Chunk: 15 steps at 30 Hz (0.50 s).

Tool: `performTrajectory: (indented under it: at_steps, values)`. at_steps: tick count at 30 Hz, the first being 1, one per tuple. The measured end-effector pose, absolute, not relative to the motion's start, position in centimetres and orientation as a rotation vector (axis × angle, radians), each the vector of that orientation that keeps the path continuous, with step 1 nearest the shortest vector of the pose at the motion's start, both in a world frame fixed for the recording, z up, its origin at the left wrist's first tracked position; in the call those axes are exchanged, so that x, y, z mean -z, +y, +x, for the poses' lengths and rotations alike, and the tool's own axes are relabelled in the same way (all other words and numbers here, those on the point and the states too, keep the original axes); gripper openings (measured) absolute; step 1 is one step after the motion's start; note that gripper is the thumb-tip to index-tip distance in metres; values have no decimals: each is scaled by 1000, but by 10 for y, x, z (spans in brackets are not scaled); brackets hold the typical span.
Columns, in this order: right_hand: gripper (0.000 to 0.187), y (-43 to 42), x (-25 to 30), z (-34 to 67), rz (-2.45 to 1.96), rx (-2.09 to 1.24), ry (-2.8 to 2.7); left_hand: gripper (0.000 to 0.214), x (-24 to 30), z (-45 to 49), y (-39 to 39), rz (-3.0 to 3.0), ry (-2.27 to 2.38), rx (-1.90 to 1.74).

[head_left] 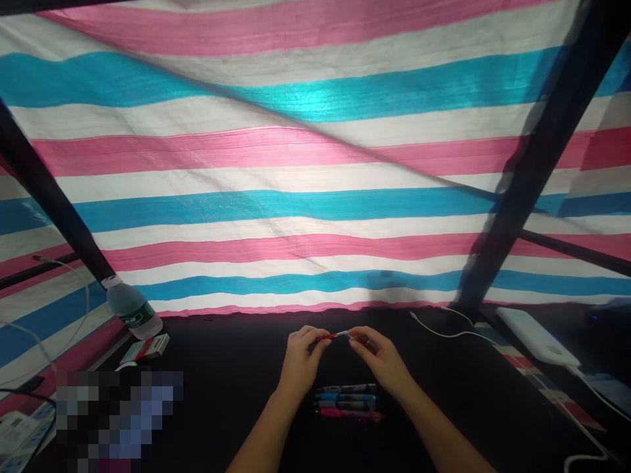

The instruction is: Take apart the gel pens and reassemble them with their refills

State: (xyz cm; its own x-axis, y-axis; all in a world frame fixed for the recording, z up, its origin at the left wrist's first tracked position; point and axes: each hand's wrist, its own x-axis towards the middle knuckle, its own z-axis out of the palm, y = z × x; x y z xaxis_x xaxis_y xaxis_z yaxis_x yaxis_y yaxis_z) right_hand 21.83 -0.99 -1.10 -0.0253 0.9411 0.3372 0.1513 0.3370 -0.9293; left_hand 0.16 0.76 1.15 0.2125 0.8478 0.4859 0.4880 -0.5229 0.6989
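Surface: black tabletop [221,381], row of pens [348,401]
Backdrop: pink-blue-white striped tarp [315,210]
Left hand [300,361]: pinching red pen [332,337]
Right hand [379,358]: pinching its tip
Far right: white power bank [537,335]

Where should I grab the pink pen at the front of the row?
Pinch the pink pen around its middle, coming from your side of the table. It lies flat and is the closest in the row to you, so nothing blocks that side. Avoid its far side, because the next pen lies very close there.
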Motion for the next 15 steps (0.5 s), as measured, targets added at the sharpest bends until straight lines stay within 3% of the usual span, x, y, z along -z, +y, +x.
performTrajectory:
  at_steps: [8, 15]
  values:
    - [16, -11, 6, 220, -1090, -764, -1485, 11, -12, 0, 8, 2171, 1281, -1254]
    - [14, -15, 3, 220, -1024, -464, -1792, 15, -15, -1, 5, 2489, 1274, -1174]
